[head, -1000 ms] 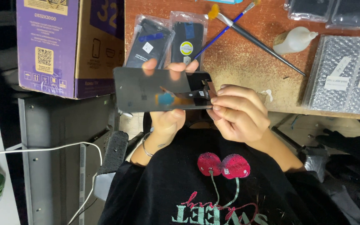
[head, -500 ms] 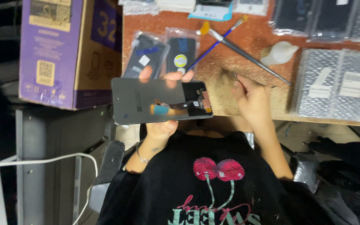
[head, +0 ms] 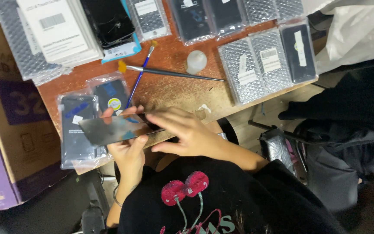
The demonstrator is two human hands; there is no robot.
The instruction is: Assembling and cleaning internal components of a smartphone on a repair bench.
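My left hand (head: 128,151) grips a dark, glossy phone screen panel (head: 109,128) by its lower edge and holds it flat above the front edge of the brown table (head: 169,89). My right hand (head: 186,132) lies over the right end of the panel with its fingers spread, blurred by motion. Its fingertips touch the panel's right part. Whether the right hand pinches anything small is hidden.
Two brushes (head: 169,73) and a small white bottle (head: 195,61) lie behind my hands. Bagged phone screens (head: 76,125) sit at the left, bubble-wrapped packets (head: 256,65) at the right and back. A purple cardboard box (head: 1,143) stands left of the table.
The view swung toward the table's right side. My right hand came back from the table top to the panel's right end. My left hand kept hold of the panel.
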